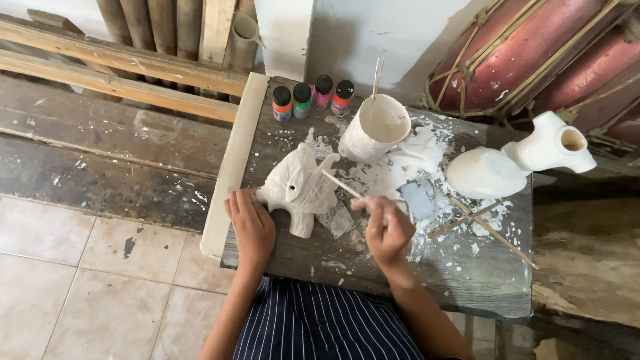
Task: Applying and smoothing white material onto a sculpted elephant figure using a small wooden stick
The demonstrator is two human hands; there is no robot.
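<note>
A: What sits at the left edge of the dark wooden bench?

B: A long pale plank runs along that edge. Just inside it, the left hand lies with fingers curled against the tail end of a white carved fish-shaped figure, steadying it near the front-left part of the bench.

A: And behind the figure?

B: Four small paint bottles with black caps stand in a row at the back edge, coloured orange, green, pink and red. Right of them is a white cylindrical cup with a thin stick poking out of it.

A: The other hand?

B: The right hand is clenched around a thin pale brush, whose tip touches the figure's side. White flakes and chips crowd the bench between the cup and that hand.

A: Further right?

B: Crossed thin wooden sticks lie near the right edge, and behind them a large white unpainted bird-like statue rests at the back-right corner. Reddish drums bound with cord lean behind the bench.
</note>
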